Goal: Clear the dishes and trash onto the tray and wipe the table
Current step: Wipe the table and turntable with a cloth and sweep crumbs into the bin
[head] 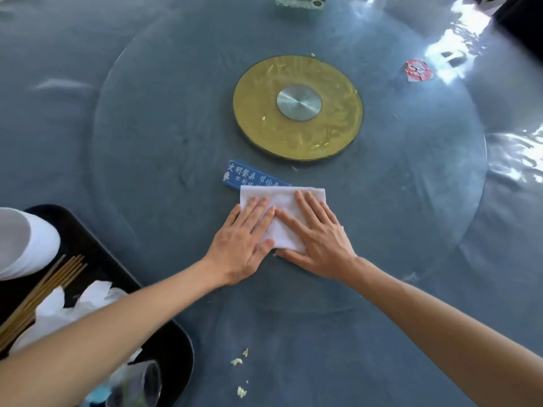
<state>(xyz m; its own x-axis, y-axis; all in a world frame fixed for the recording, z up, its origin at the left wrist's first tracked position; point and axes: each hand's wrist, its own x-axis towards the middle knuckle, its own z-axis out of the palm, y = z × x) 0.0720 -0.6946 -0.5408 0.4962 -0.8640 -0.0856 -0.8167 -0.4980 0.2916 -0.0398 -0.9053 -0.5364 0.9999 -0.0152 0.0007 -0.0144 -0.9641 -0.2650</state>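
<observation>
A folded white cloth lies flat on the glass turntable near its front. My left hand and my right hand both press down on the cloth with straight fingers, side by side. The black tray sits at the lower left, partly under my left forearm. It holds white bowls, several wooden chopsticks, crumpled white napkins and a glass cup. Food crumbs lie on the grey tablecloth in front of the turntable.
A blue sign with white characters lies just beyond the cloth, partly covered by it. The gold hub with a metal centre sits mid-turntable. A red and white wrapper lies far right. A small holder stands at the far edge.
</observation>
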